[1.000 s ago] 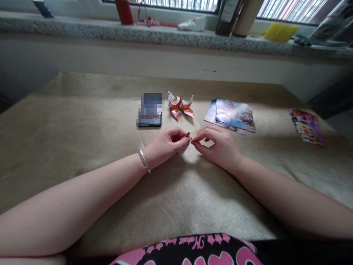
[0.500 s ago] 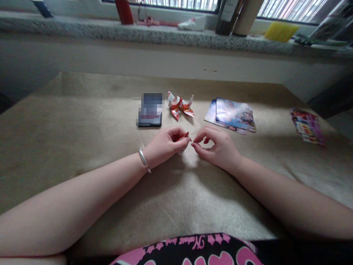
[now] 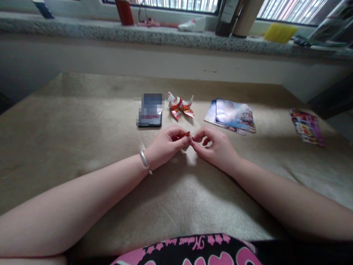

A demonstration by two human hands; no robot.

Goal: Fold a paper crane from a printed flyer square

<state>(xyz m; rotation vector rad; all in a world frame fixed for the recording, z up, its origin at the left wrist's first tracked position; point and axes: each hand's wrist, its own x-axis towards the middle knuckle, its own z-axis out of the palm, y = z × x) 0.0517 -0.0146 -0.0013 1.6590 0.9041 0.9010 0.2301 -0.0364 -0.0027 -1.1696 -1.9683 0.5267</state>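
My left hand (image 3: 169, 144) is closed around a small folded piece of red and white paper (image 3: 185, 148), most of it hidden by the thumb and fingers. My right hand (image 3: 216, 147) is closed in a pinch at the paper's right end, its fingertips against those of the left. Just beyond the hands, a red and white folded paper pinwheel shape (image 3: 180, 107) lies on the table (image 3: 104, 136). To its left is a dark phone (image 3: 151, 110), its screen blurred out.
Glossy printed sheets (image 3: 234, 114) lie in a stack right of the pinwheel shape. More colourful printed paper (image 3: 307, 127) is near the right edge. Behind the table, a stone windowsill (image 3: 165, 35) carries a red cylinder (image 3: 124, 13), bottles and a yellow sponge-like block (image 3: 280, 32).
My right fingertips have closed the small gap to the left hand and now meet the paper's end. The paper has shifted slightly right. Everything on the table stays put.
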